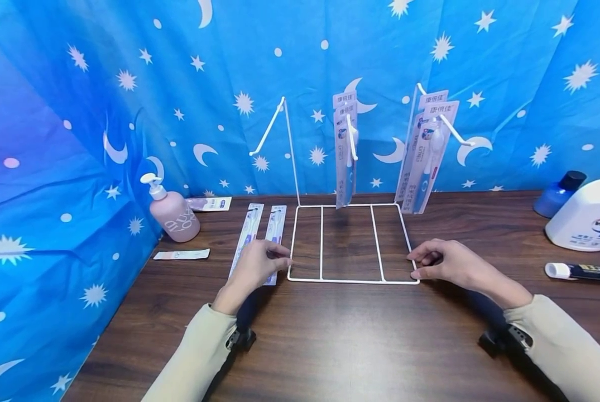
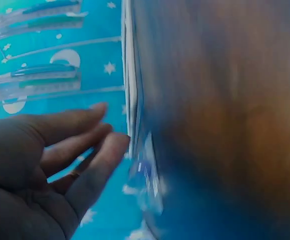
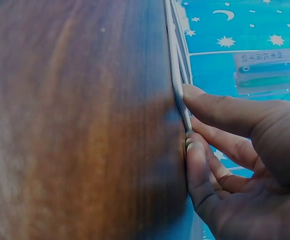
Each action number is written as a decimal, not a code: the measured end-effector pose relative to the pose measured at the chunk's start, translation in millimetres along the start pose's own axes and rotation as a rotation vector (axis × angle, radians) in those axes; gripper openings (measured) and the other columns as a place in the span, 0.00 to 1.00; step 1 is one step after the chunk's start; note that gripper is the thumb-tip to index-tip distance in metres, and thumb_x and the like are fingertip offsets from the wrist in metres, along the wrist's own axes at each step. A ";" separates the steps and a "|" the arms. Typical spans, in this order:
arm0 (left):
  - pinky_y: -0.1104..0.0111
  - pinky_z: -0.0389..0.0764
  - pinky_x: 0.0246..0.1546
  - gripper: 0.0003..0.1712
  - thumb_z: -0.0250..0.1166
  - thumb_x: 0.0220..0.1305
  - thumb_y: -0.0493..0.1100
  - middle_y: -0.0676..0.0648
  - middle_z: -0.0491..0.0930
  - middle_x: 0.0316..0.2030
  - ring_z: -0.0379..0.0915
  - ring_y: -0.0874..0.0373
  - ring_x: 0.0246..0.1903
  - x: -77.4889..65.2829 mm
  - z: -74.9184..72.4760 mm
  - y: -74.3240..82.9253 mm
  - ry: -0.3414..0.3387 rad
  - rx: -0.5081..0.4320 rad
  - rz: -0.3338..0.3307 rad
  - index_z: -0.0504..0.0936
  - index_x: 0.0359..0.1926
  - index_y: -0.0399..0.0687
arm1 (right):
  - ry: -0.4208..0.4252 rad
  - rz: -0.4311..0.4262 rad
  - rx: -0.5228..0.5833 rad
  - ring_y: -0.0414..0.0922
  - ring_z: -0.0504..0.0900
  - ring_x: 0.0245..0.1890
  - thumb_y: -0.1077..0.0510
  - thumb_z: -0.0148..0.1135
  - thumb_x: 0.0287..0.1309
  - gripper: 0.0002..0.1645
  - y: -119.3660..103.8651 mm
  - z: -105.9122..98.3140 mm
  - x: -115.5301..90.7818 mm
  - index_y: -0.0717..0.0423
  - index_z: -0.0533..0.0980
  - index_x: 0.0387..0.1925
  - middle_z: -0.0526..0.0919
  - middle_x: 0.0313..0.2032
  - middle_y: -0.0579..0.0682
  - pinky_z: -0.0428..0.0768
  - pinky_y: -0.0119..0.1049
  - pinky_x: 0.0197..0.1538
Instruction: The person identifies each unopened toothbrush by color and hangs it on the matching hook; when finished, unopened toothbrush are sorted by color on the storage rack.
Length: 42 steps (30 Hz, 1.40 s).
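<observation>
A white wire display rack [image 1: 350,281] stands on the table, its flat base towards me and hooks rising at the back. My right hand [image 1: 452,263] pinches the base's right rail near the front corner; the right wrist view shows thumb and fingertips against the wire. At the left rail, my left hand [image 1: 258,259] has its fingertips right by the wire, fingers loosely bent. Packaged toothbrushes hang from the middle hook [image 1: 342,156] and the right hook [image 1: 430,162]. The left hook [image 1: 267,127] is bare. Two toothbrush packs [image 1: 276,218] lie left of the rack, partly under my left hand.
A pink pump bottle [image 1: 175,216] stands at the left, with a small tube [image 1: 181,254] and a flat packet [image 1: 214,204] close by. On the right are a white bottle [image 1: 581,218], a blue bottle [image 1: 556,198] and a black tube [image 1: 591,272]. A starry blue cloth [image 1: 300,72] hangs behind.
</observation>
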<state>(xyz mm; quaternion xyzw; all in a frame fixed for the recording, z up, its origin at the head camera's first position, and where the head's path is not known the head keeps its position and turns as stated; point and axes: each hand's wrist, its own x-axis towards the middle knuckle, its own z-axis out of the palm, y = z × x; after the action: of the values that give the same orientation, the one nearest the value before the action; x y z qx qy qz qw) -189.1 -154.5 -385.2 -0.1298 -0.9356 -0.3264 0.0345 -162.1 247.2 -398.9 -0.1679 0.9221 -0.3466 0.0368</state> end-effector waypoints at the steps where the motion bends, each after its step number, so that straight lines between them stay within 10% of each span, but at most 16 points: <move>1: 0.67 0.73 0.26 0.09 0.75 0.52 0.43 0.53 0.84 0.30 0.73 0.61 0.24 2.7 -1.7 -0.4 0.018 0.003 0.002 0.89 0.35 0.48 | -0.001 0.002 0.001 0.42 0.74 0.31 0.50 0.75 0.49 0.21 0.4 -0.1 -0.1 0.54 0.82 0.44 0.80 0.30 0.43 0.72 0.32 0.33; 14: 0.60 0.75 0.38 0.14 0.72 0.57 0.44 0.47 0.84 0.36 0.76 0.52 0.36 59.5 -15.4 -22.2 0.248 0.004 -0.151 0.87 0.43 0.44 | -0.002 0.005 0.004 0.42 0.74 0.32 0.50 0.75 0.49 0.21 0.4 -0.8 -0.4 0.54 0.82 0.44 0.79 0.31 0.44 0.72 0.32 0.35; 20: 0.57 0.73 0.47 0.17 0.71 0.57 0.49 0.44 0.84 0.43 0.75 0.48 0.44 74.8 -15.2 -20.6 0.191 0.042 -0.240 0.86 0.42 0.42 | -0.006 0.005 0.000 0.43 0.74 0.33 0.49 0.75 0.49 0.21 0.6 -0.9 -0.6 0.54 0.82 0.44 0.80 0.31 0.44 0.72 0.33 0.35; 31: 0.61 0.71 0.34 0.12 0.73 0.54 0.49 0.47 0.84 0.33 0.73 0.51 0.35 88.9 -4.8 -22.5 0.162 0.129 -0.353 0.89 0.32 0.45 | 0.001 -0.008 -0.004 0.42 0.75 0.32 0.50 0.75 0.49 0.21 0.7 0.6 0.6 0.54 0.82 0.43 0.80 0.31 0.43 0.73 0.33 0.35; 42: 0.58 0.73 0.33 0.08 0.71 0.53 0.48 0.50 0.84 0.30 0.76 0.53 0.31 92.0 -0.6 -20.7 0.197 0.181 -0.355 0.87 0.29 0.50 | 0.003 0.001 -0.011 0.42 0.75 0.32 0.49 0.75 0.48 0.22 1.7 0.1 0.7 0.54 0.82 0.43 0.80 0.31 0.43 0.72 0.33 0.36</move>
<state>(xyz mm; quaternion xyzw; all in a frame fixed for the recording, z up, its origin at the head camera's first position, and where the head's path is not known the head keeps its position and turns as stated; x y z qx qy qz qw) -283.3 -150.2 -383.4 0.0730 -0.9614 -0.2532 0.0795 -163.3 248.1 -400.0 -0.1670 0.9242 -0.3417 0.0345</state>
